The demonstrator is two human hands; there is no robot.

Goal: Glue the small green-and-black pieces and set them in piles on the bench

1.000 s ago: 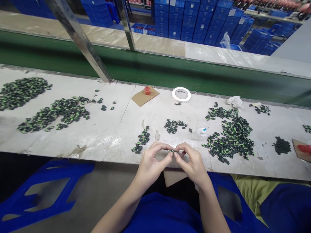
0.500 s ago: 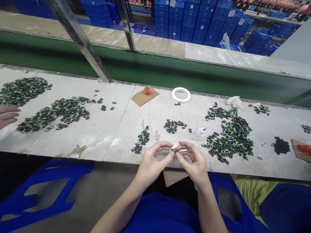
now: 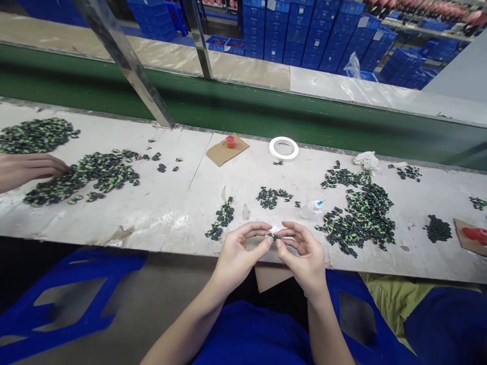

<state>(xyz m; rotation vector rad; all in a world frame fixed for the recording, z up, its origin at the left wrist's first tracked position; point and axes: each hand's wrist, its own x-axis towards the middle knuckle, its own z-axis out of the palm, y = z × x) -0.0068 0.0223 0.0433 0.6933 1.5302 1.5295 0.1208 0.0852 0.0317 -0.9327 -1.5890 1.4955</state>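
Between my fingertips is a small black and green piece (image 3: 273, 236), too small to make out fully. My left hand (image 3: 243, 251) pinches its left end with thumb and fingers. On the other end, the thumb and fingers of my right hand (image 3: 302, 253) are closed. Both hands are just above the table's front edge. Just left of my hands lies a small group of black and green pieces (image 3: 224, 215). Beyond them is a loose cluster of dark pieces (image 3: 269, 197), and a white bottle with a blue needle tip (image 3: 312, 207) lies to its right.
A large pile of pieces (image 3: 361, 218) spreads to the right, a small dark heap (image 3: 438, 228) farther on. Toward the back are a tape roll (image 3: 272, 151), cardboard (image 3: 216, 156) with a red cup (image 3: 230, 142), and crumpled tissue (image 3: 367, 160). Another person's hand (image 3: 34, 170) touches a left pile (image 3: 102, 172).
The other person's hand at the far left has reached rightward into the pile. My own hands have barely moved and still pinch the small piece.
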